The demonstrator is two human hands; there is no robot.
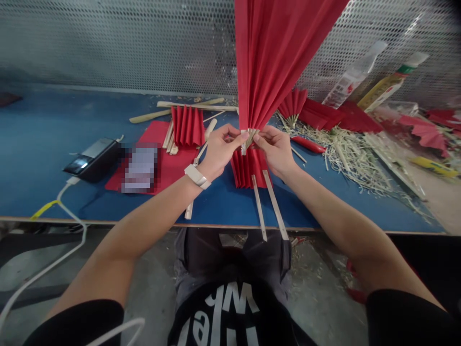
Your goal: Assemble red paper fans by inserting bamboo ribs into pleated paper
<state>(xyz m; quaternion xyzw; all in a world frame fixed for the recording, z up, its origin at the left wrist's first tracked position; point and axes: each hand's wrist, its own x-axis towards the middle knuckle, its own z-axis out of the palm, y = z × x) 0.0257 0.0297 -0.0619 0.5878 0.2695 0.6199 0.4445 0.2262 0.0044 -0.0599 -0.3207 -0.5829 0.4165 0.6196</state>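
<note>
- Large red pleated fan of paper-like sheet (275, 53), one, directly above the blue tabletop (43, 139)'s middle, spreading toward 12 o'clock from the hands, its narrow end of pale wooden sticks (252, 137) between them
- Left hand (222, 148), bare, pale band (197, 176) at the wrist; thumb and fingers pinching the left side of that narrow end
- Right hand (276, 150), bare; thumb and fingers pinching its right side
- Small red pleated piece (244, 174), at 6 o'clock, partly hidden under the hands
- Flat pale wooden strips (275, 204), two, at 6 o'clock, lower ends projecting past the table edge
- Second small red pleated piece (188, 126), at 9 o'clock, beside pale sticks
- Flat red sheet (171, 175), at 9 o'clock, bearing a pixelated rectangular device (140, 168)
- Black box with glossy end (94, 159), farther out at 9 o'clock
- Slim red handle-like object (309, 144), at 3 o'clock, touching a heap of pale shavings (349, 161)
- Small red fan (293, 105), at 2 o'clock
- Clear bottle (353, 79) and yellowish bottle with green band (387, 89), both tilted, farther at 2 o'clock
</note>
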